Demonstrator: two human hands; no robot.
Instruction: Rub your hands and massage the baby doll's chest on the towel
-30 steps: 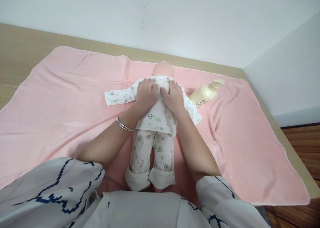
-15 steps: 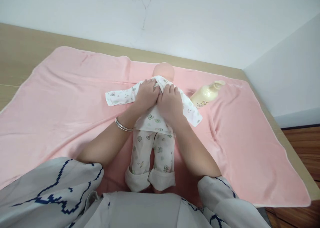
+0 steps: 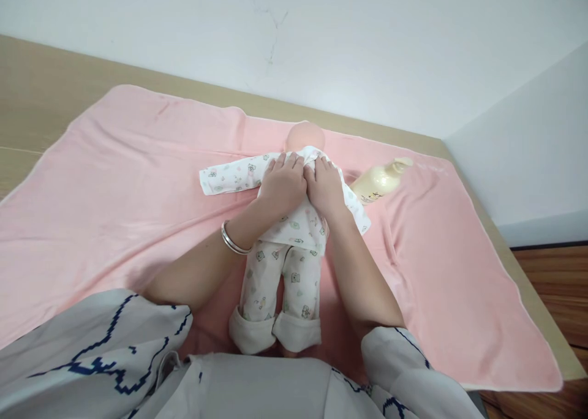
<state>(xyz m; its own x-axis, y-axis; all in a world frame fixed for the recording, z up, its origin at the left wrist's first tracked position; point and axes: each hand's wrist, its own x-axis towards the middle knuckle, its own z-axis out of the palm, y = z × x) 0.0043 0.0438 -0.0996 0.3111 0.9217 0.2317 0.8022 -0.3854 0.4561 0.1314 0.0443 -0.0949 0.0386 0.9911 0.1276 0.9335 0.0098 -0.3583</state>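
Observation:
A baby doll (image 3: pixel 294 278) in a white printed top and trousers lies stretched out, its bald head (image 3: pixel 305 136) toward the wall and no face showing. The back of its white top (image 3: pixel 301 230) is under both my hands. My left hand (image 3: pixel 283 186) rests palm down on the upper left of the back, fingers laid out flat toward the head. Beside it, thumbs almost touching, my right hand (image 3: pixel 326 186) lies on the upper right with its fingers extended. Parts of the doll's shoulders are hidden beneath my hands. Its left-side sleeve (image 3: pixel 229 175) stretches out sideways.
A pale yellow pump bottle (image 3: pixel 377 181) lies tilted on the pink blanket (image 3: pixel 459 272), right of the doll. Beneath the blanket is a wooden table (image 3: pixel 41 100), which ends at a white wall (image 3: pixel 344 51). Dark wooden boards (image 3: pixel 551 290) show past its right edge.
Both hands have slid slightly rightward over the doll's back, staying flat on the top. The whole view has shifted a little; the bottle and blanket look otherwise the same.

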